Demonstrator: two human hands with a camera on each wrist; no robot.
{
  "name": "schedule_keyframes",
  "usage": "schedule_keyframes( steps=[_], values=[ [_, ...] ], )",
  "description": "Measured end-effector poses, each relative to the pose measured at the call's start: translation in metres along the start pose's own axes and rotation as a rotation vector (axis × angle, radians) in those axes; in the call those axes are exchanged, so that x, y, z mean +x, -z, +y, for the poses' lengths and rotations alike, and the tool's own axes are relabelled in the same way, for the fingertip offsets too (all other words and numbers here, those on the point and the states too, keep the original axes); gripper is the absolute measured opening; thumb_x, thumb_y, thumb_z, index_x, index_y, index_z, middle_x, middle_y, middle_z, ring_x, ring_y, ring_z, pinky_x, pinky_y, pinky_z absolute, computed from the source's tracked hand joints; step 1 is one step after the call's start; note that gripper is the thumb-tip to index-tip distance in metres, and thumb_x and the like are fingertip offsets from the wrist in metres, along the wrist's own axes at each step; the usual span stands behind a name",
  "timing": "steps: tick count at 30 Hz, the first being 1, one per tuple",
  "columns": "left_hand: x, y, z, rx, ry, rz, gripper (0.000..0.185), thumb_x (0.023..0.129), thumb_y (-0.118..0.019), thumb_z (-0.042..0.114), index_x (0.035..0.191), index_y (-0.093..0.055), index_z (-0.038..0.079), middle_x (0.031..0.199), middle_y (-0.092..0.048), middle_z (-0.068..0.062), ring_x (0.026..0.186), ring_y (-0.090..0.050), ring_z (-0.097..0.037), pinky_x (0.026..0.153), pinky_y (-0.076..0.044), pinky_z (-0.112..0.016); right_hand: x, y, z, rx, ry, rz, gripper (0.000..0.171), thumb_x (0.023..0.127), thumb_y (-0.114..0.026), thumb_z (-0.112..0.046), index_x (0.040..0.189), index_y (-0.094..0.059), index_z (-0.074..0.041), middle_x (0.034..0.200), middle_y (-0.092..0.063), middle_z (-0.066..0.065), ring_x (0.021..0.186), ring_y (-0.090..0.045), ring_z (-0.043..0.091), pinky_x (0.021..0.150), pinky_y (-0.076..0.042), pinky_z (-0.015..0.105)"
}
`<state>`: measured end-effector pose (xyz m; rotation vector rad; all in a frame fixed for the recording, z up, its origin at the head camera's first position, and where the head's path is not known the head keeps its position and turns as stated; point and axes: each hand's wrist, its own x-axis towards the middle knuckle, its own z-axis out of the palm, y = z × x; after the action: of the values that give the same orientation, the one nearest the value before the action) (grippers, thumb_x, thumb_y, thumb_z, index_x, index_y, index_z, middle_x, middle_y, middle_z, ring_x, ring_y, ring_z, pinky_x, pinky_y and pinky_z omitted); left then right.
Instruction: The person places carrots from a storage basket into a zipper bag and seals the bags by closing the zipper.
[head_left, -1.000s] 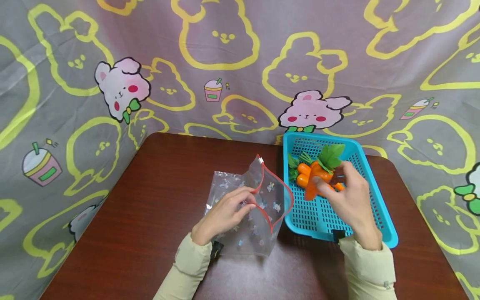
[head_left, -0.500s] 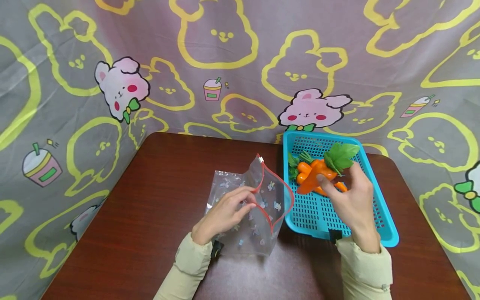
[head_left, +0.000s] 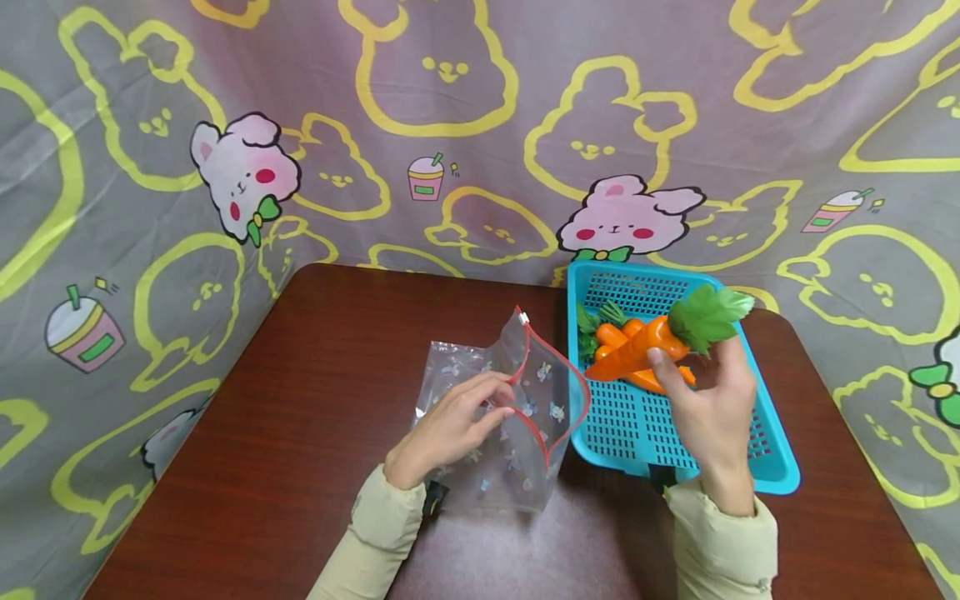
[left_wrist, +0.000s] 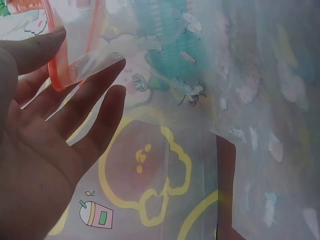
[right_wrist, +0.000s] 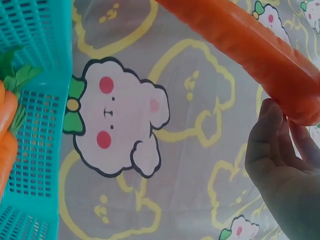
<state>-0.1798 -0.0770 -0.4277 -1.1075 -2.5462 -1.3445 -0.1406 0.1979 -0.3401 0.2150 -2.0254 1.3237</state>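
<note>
My left hand (head_left: 453, 421) pinches the red-edged mouth of a clear zip bag (head_left: 487, 487) printed with small figures. The bag's mouth gapes toward the right, with a white slider at its upper corner. In the left wrist view, thumb and fingers of the left hand (left_wrist: 55, 125) hold the red zip strip. My right hand (head_left: 708, 417) grips an orange toy carrot (head_left: 637, 348) near its leafy top, above the blue basket. The carrot's tip points left, right at the bag's red rim in the head view. Seen from the right wrist, the carrot (right_wrist: 250, 45) is held at its thick end.
The blue perforated basket (head_left: 615, 462) stands right of the bag and contains several more carrots (head_left: 611, 335) with green tops. Both rest on a brown wooden table (head_left: 300, 400). A patterned cloth (head_left: 480, 142) hangs behind and along the sides.
My right hand has lifted the carrot and turned it, so its tip swings from pointing down to pointing left at the bag. My left hand and the bag stay nearly still.
</note>
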Motion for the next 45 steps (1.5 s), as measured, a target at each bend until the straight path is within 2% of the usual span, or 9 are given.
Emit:
schedule_keyframes(
  steps=[9,12,17,27,32,35,41,45],
  values=[
    [0.001,0.000,0.001,-0.005,-0.011,0.003,0.020,0.091,-0.066,0.015,0.109,-0.062,0.006,0.126,-0.062,-0.011,0.094,-0.064,-0.014,0.082,-0.056,-0.037,-0.006,-0.008,-0.001,0.093,-0.015,-0.018,0.054,0.082,-0.067,0.007,0.132,-0.052,-0.006,0.122,-0.058,-0.001,0.110,-0.056,0.018,0.089,-0.050,0.015],
    [0.001,0.000,0.001,-0.005,-0.005,-0.001,0.023,0.091,-0.067,0.015,0.112,-0.062,0.006,0.125,-0.062,-0.009,0.094,-0.064,-0.013,0.082,-0.056,-0.038,-0.007,-0.011,-0.001,0.099,-0.003,-0.022,0.052,0.082,-0.068,0.007,0.131,-0.052,-0.002,0.121,-0.057,0.000,0.110,-0.057,0.018,0.089,-0.050,0.015],
    [0.001,0.000,0.001,-0.019,-0.008,0.005,0.026,0.090,-0.069,0.015,0.113,-0.062,0.006,0.123,-0.062,-0.008,0.095,-0.064,-0.013,0.082,-0.056,-0.039,-0.010,-0.016,0.000,0.093,-0.016,-0.065,0.054,0.082,-0.067,0.008,0.132,-0.051,-0.003,0.123,-0.057,-0.002,0.111,-0.057,0.016,0.089,-0.050,0.015],
    [0.001,-0.001,-0.001,-0.022,-0.017,0.015,0.026,0.089,-0.070,0.015,0.112,-0.062,0.009,0.124,-0.061,-0.007,0.093,-0.064,-0.012,0.081,-0.056,-0.036,-0.015,-0.022,0.002,0.042,0.011,-0.131,0.056,0.081,-0.067,0.010,0.133,-0.049,-0.001,0.120,-0.057,-0.008,0.103,-0.060,0.007,0.083,-0.051,0.013],
    [0.002,-0.001,0.000,-0.024,-0.017,0.017,0.026,0.088,-0.070,0.014,0.112,-0.062,0.008,0.123,-0.062,-0.006,0.093,-0.064,-0.012,0.081,-0.056,-0.036,-0.018,-0.024,0.004,0.002,-0.001,-0.168,0.051,0.081,-0.068,0.010,0.127,-0.047,0.005,0.116,-0.057,-0.012,0.094,-0.061,0.003,0.080,-0.051,0.013],
    [0.002,-0.001,0.000,-0.013,-0.027,0.027,0.024,0.088,-0.071,0.014,0.110,-0.063,0.008,0.123,-0.062,-0.005,0.092,-0.064,-0.012,0.081,-0.056,-0.034,-0.019,-0.025,0.004,-0.017,-0.026,-0.191,0.049,0.081,-0.070,0.008,0.124,-0.047,0.005,0.115,-0.059,-0.009,0.094,-0.061,0.001,0.080,-0.051,0.013],
    [0.002,0.000,0.001,0.003,-0.043,0.042,0.019,0.087,-0.072,0.013,0.103,-0.064,0.008,0.121,-0.062,-0.009,0.092,-0.063,-0.012,0.082,-0.055,-0.031,-0.021,-0.027,-0.001,-0.087,-0.041,-0.234,0.056,0.082,-0.073,0.000,0.131,-0.048,-0.002,0.121,-0.063,0.007,0.101,-0.059,-0.006,0.080,-0.050,0.011],
    [0.002,0.001,0.002,-0.002,-0.062,0.066,0.013,0.088,-0.071,0.014,0.097,-0.063,0.011,0.120,-0.062,-0.009,0.090,-0.062,-0.011,0.081,-0.055,-0.033,-0.022,-0.028,-0.004,-0.124,-0.045,-0.246,0.053,0.081,-0.074,-0.002,0.129,-0.051,-0.004,0.118,-0.066,0.008,0.097,-0.059,-0.005,0.077,-0.049,0.011]
  ],
)
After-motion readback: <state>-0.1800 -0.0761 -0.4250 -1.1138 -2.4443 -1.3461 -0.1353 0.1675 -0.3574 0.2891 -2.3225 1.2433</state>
